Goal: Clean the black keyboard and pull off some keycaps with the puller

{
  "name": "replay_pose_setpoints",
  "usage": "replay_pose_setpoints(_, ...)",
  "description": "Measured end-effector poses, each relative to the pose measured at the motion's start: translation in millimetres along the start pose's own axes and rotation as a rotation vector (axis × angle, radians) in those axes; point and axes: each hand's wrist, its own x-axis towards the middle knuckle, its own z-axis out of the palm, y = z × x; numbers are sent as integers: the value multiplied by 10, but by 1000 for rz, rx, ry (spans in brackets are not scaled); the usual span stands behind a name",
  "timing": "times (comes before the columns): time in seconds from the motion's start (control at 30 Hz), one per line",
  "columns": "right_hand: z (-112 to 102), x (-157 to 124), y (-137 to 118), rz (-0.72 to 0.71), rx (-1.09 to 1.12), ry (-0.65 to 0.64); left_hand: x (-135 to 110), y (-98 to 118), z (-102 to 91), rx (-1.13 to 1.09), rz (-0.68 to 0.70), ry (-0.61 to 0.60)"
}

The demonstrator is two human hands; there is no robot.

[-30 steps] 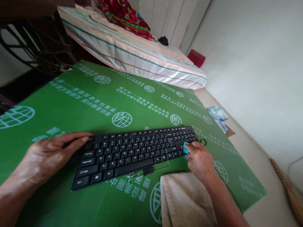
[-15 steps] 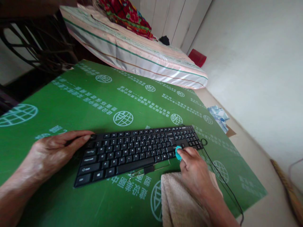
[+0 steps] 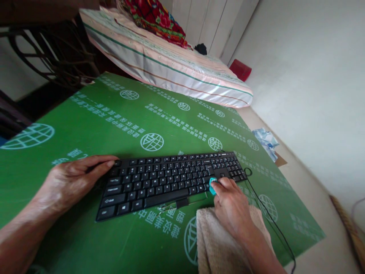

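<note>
A black keyboard [image 3: 159, 179] with white lettering lies at a slant on the green board. My left hand [image 3: 76, 177] is closed on its far left corner, thumb and fingers pinching the edge. Between the fingertips of my right hand [image 3: 232, 205] is a small teal piece [image 3: 212, 185], soft-looking, its kind unclear. That piece touches the keys near the right part of the front edge. Under my right wrist lies a beige towel [image 3: 209, 243], partly covered by the forearm. The keyboard's black cable [image 3: 266, 209] runs off to the right.
Printed white globes and characters cover the green board [image 3: 114, 243]. By the keyboard's front edge sits a small black block [image 3: 182, 203] with thin strands. Beyond the board stands a mattress [image 3: 171, 70]; a red container [image 3: 240, 70] and crumpled plastic packaging [image 3: 265, 140] are near the wall.
My right hand has shifted slightly left along the keyboard with the teal piece. My left hand keeps its hold on the corner. The whole view has moved a little.
</note>
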Motion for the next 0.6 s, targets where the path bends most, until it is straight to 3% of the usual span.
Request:
replay_pose_setpoints(0.27, -40, 137, -72, -45, -51, -74, 20, -50, -23, 23, 7, -18)
replay_pose_setpoints(0.43, -90, 76, 15, 35, -98, -77, 28, -76, -5, 14, 22, -15)
replay_pose_setpoints(0.6, -160, 81, 21, -2, -175, -191, 31, -110, 12, 25, 29, -12)
